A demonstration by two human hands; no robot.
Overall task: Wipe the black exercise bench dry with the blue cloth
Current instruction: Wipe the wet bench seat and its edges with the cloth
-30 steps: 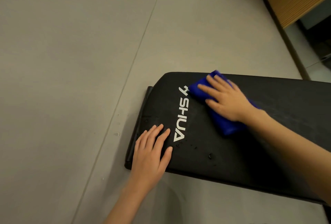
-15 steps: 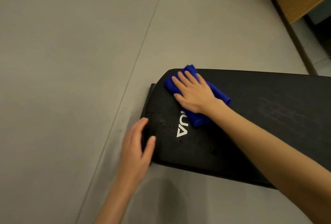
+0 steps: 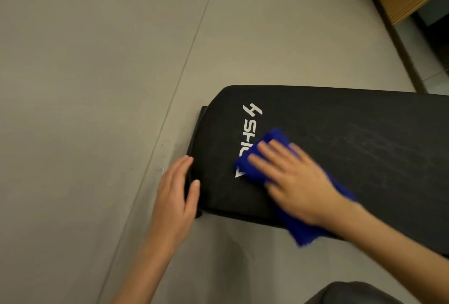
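Head view: the right hand's (image 3: pixel 298 182) fingers (image 3: pixel 264 155) lie straight and spread, pressing the cloth (image 3: pixel 303 233) flat on the bench (image 3: pixel 340 133), over part of its white logo (image 3: pixel 250 121). The cloth's near end overhangs the front edge. The left hand's (image 3: pixel 175 201) fingers rest nearly straight against the bench's end, thumb on top. Grey floor (image 3: pixel 97 85) surrounds it.

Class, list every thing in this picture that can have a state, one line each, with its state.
Black exercise bench, faint wipe streaks on top, logo partly covered.
Blue cloth, folded, on the bench, overhanging its near edge.
Right hand, fingers straight, pressing the cloth.
Left hand, fingers straight, at the bench's end, thumb on top.
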